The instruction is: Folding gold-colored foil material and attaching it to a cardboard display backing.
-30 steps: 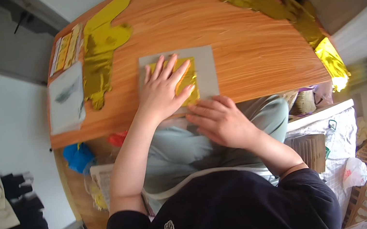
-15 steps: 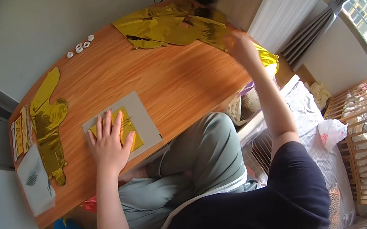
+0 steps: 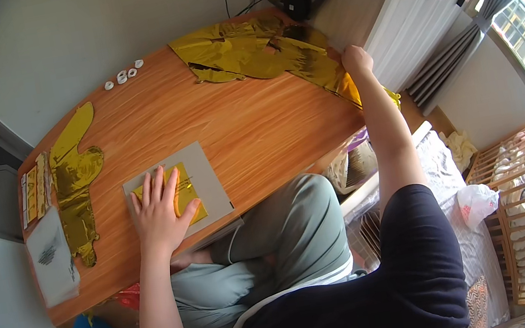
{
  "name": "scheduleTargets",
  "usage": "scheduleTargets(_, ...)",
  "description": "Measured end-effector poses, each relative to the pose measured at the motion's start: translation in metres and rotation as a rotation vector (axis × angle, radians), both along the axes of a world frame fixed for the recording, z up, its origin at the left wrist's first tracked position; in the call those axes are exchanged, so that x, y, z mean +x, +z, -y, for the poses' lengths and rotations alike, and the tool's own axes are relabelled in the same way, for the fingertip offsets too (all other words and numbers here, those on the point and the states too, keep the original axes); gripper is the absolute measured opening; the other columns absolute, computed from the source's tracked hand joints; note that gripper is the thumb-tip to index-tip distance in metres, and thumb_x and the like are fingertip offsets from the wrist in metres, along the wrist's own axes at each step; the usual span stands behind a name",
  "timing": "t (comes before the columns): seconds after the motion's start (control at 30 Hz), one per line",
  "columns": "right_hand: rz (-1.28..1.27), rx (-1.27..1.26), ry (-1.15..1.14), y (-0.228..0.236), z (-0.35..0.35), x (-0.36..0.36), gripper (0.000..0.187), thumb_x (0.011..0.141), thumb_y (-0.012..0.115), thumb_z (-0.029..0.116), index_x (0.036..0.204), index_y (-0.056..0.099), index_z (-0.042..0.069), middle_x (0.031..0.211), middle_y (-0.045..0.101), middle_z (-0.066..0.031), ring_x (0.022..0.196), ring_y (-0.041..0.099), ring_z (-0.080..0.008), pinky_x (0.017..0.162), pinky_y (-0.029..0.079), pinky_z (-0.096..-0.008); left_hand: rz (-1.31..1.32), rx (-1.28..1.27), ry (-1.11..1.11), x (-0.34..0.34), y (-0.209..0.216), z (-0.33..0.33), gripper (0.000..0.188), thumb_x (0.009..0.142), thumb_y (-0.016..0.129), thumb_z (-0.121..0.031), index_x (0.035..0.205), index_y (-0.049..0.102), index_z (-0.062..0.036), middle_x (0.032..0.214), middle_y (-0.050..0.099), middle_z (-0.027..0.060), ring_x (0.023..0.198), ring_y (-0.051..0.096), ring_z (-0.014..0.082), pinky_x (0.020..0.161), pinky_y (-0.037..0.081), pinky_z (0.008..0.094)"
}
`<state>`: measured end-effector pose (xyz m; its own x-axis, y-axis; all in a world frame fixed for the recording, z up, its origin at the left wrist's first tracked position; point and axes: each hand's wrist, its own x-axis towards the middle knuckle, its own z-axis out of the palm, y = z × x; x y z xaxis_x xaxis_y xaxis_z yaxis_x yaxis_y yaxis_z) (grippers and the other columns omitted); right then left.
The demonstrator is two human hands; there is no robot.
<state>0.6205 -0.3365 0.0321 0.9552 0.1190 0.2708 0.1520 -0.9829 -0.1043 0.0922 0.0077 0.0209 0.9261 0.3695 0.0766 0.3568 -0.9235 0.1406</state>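
My left hand [image 3: 160,211] lies flat, fingers spread, on a small folded square of gold foil [image 3: 189,191]. Beneath that square is a grey card [image 3: 210,181] near the table's front edge. At the far right, my right hand [image 3: 357,61] is closed at the edge of a large flat gold foil balloon [image 3: 243,51]; its fingertips are partly hidden. This balloon stretches across the back of the table and hangs over the right edge. Another flat gold foil balloon [image 3: 73,180] with curved outlines rests at the left.
On the wooden table [image 3: 149,120] sit several small white rolls [image 3: 122,77] at the back. Printed packets [image 3: 36,193] and a translucent bag [image 3: 53,261] lie along the left edge. A black router [image 3: 298,4] stands at the back right corner. My crossed legs [image 3: 274,232] are at the front edge.
My right hand has moved slightly right and closed at the large balloon's edge; it was blurred by motion before. My left hand stays on the folded foil. The whole view has shifted a little.
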Motion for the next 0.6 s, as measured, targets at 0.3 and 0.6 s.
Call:
scheduleTargets(0.3, 0.006, -0.044, -0.043, 0.013, -0.003, -0.005, 0.041, 0.09, 0.071, 0.046, 0.107, 0.08, 0.01, 0.117, 0.077, -0.0128, 0.111, 0.073, -0.0335, 0.091, 0.059, -0.0464, 0.015, -0.003, -0.022, 0.003, -0.008, -0.006, 0.076, 0.096, 0.063, -0.061, 0.16, 0.044, -0.0233, 0.171, 0.033, 0.0063, 0.159, 0.026, 0.0328, 0.127, 0.014, 0.0664)
scheduleTargets(0.6, 0.423, 0.76, 0.655, 0.024, -0.102, -0.24, 0.007, 0.083, 0.077, 0.018, 0.089, 0.078, 0.014, 0.087, 0.072, -0.0094, 0.09, 0.066, -0.0323, 0.08, 0.054, -0.0438, -0.049, 0.075, -0.048, 0.0, -0.011, -0.024, 0.067, 0.104, 0.053, -0.044, 0.165, 0.036, -0.0202, 0.172, 0.031, 0.0092, 0.161, 0.023, 0.0321, 0.129, 0.013, 0.0576)
